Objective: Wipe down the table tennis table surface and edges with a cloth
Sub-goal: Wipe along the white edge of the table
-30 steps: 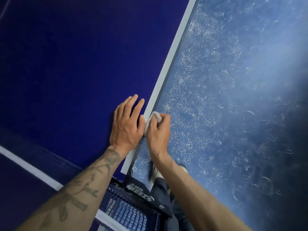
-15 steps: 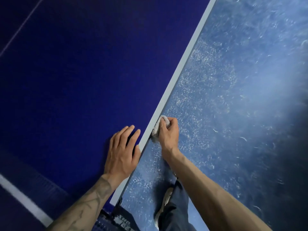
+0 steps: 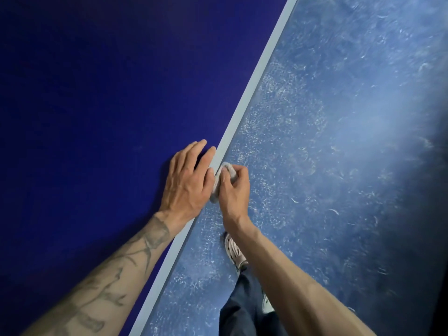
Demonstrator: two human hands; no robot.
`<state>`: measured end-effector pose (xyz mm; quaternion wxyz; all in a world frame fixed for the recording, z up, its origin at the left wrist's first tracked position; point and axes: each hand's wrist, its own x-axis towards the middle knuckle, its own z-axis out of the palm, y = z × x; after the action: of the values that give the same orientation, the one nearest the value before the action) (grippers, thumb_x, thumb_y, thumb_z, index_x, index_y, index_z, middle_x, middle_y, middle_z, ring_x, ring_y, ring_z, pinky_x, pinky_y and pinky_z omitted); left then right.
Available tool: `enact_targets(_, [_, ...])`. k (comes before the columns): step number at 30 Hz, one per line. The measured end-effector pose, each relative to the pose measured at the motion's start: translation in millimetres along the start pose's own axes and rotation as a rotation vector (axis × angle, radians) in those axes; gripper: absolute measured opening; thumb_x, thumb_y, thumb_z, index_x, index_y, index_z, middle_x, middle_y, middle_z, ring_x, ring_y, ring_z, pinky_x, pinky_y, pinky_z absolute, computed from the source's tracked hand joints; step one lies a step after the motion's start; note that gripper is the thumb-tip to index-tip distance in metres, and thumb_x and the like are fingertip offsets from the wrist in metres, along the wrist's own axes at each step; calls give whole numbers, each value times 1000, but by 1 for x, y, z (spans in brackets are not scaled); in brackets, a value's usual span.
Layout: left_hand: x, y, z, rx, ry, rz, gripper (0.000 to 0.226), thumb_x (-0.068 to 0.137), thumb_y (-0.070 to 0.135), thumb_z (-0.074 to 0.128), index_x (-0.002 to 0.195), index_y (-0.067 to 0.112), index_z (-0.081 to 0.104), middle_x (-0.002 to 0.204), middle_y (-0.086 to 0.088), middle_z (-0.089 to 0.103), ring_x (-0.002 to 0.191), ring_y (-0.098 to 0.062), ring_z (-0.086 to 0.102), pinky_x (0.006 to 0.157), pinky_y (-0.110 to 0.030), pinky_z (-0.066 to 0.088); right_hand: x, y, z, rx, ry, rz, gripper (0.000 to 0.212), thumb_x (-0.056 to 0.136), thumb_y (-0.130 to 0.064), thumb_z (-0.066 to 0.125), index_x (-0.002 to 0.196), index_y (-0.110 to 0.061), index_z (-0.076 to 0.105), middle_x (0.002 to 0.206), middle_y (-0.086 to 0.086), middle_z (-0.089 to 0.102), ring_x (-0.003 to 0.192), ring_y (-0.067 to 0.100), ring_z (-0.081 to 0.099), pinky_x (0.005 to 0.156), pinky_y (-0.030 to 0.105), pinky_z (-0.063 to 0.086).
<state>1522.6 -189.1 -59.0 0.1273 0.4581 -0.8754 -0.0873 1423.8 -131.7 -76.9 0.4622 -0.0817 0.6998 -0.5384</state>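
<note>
The right hand (image 3: 234, 192) mostly hides the cloth (image 3: 216, 186); table (image 3: 97, 93) cropped.

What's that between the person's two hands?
A bunched grey cloth, pinched by the right hand against the table's pale edge, beside the flat left hand. Head view.

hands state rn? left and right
Left hand: open, flat on the table top.
Right hand: closed, gripping the cloth against the table edge.
</note>
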Motion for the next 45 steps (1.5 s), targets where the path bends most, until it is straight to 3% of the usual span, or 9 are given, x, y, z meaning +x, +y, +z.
enact_targets(3, [31, 4, 2, 2, -21, 5, 45, 105, 23, 47, 145, 6, 58, 154, -17, 51, 140, -37, 48, 113, -51, 37, -11, 11, 1, -16, -13, 29, 13, 110, -24, 59, 101, -17, 52, 95, 25, 66, 79, 40, 60, 78, 62, 55])
enact_targets(7, [68, 11, 1, 17, -56, 41, 45, 103, 24, 50, 144, 6, 59, 153, -18, 52, 138, -37, 49, 112, -51, 39, -33, 18, -9, -26, -121, 70, 16, 111, -26, 58, 102, -13, 54, 87, 19, 63, 73, 25, 56, 74, 59, 56])
enact_targets(10, [94, 15, 2, 36, -72, 50, 46, 104, 25, 49, 145, 6, 59, 153, -18, 52, 139, -37, 49, 112, -51, 39, 7, -14, -5, 15, -77, 51, 15, 110, -22, 58, 105, -9, 54, 96, 31, 63, 77, 35, 58, 77, 65, 55])
enact_targets(16, [160, 25, 17, 37, -58, 37, 47, 105, 26, 46, 147, 7, 56, 156, -17, 49, 141, -36, 46, 114, -49, 37, 104, -83, -2, 103, 25, -44, 8, 108, -21, 62, 103, -16, 57, 95, 6, 63, 82, 16, 56, 77, 47, 54])
enact_targets(23, [222, 23, 30, 62, -105, 16, 52, 107, 32, 40, 157, 21, 47, 165, -9, 39, 153, -30, 35, 126, -50, 25, 99, -71, -5, 130, -26, 55, 13, 109, -21, 61, 105, -10, 58, 93, 34, 64, 76, 23, 54, 72, 49, 51])
enact_targets(27, [221, 19, 33, 62, -108, 6, 53, 107, 33, 41, 159, 23, 45, 167, -6, 36, 155, -27, 31, 128, -48, 22, 168, -117, 3, 219, 45, 15, 7, 109, -14, 59, 109, -8, 57, 82, 1, 68, 74, 16, 59, 72, 47, 55])
enact_targets(30, [223, 19, 35, 62, -103, 6, 53, 107, 33, 41, 158, 23, 45, 167, -6, 36, 155, -27, 32, 128, -48, 21, 200, -135, 2, 172, 59, -1, 5, 109, -14, 59, 109, -9, 58, 95, 8, 64, 84, 20, 57, 86, 58, 56])
enact_targets(37, [220, 15, 38, 70, -103, 6, 53, 107, 33, 39, 159, 26, 42, 168, -4, 34, 156, -25, 30, 129, -46, 20, 159, -111, 0, 161, 29, 32, 24, 105, -39, 61, 111, -16, 60, 91, 2, 60, 80, 15, 54, 77, 53, 53])
enact_targets(45, [220, 13, 39, 81, -132, 3, 54, 107, 34, 37, 161, 27, 39, 170, -2, 30, 158, -23, 27, 130, -46, 18, 251, -165, 0, 118, 41, -59, 17, 110, -35, 60, 109, -18, 57, 96, 32, 64, 81, 28, 56, 78, 63, 54])
